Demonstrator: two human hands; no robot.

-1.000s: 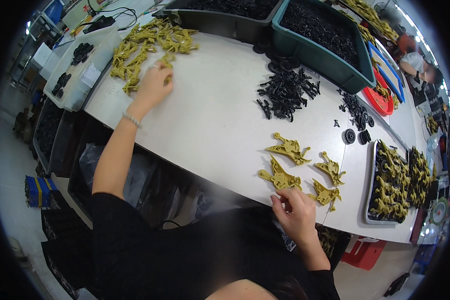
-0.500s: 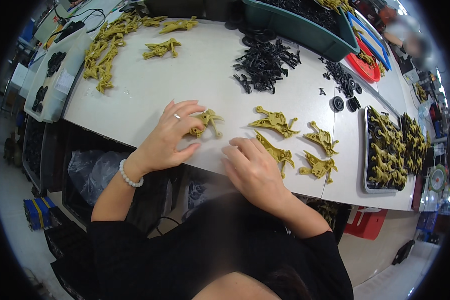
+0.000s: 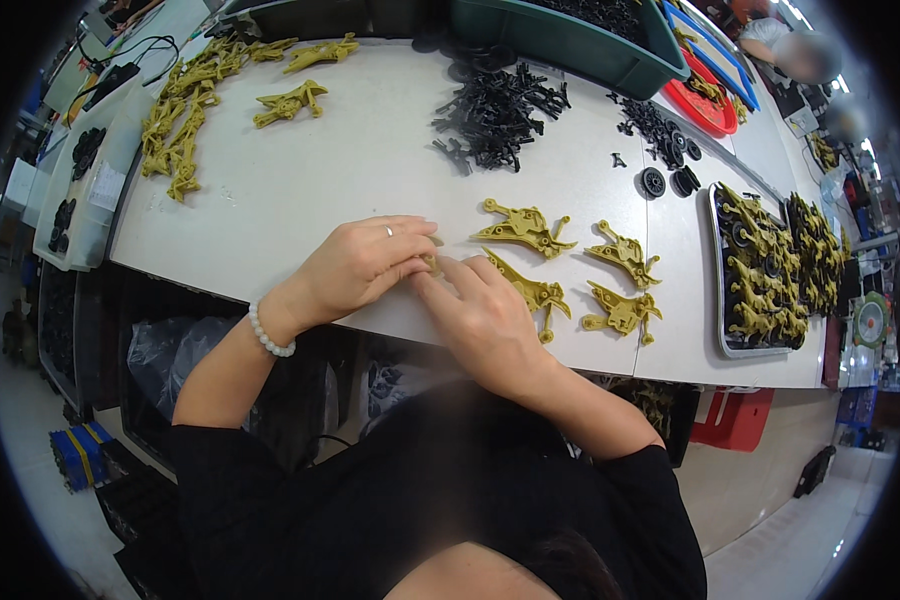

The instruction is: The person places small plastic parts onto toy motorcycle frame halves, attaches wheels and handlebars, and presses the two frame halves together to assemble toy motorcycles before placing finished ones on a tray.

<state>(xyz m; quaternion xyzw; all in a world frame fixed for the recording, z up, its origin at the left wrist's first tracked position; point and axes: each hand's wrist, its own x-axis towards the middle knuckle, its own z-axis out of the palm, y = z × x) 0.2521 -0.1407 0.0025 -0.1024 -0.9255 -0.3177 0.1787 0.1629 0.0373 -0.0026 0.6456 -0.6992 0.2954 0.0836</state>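
My left hand (image 3: pixel 365 262), with a ring on one finger and a beaded bracelet at the wrist, is closed on an olive-yellow plastic part (image 3: pixel 434 262). Most of that part is hidden by the fingers. My right hand (image 3: pixel 485 318) meets it from the other side, thumb and bent fingers closed at the same part. Just to the right lie several similar pieces: a long moulded half (image 3: pixel 525 228), another half (image 3: pixel 532 292) partly behind my right hand, and two smaller halves, one above (image 3: pixel 624 254) the other (image 3: pixel 620 308).
A heap of black plastic pieces (image 3: pixel 500 115) lies beyond my hands, before a green bin (image 3: pixel 580 48). Black wheels (image 3: pixel 653 182) sit to its right. A metal tray (image 3: pixel 720 300) holds yellow-and-black assemblies. More yellow parts (image 3: pixel 185 115) are piled far left, beside a translucent box (image 3: pixel 100 215).
My hands have come together: the right has moved left and up to the yellow part, and the left has closed round it. The whole view has shifted slightly.
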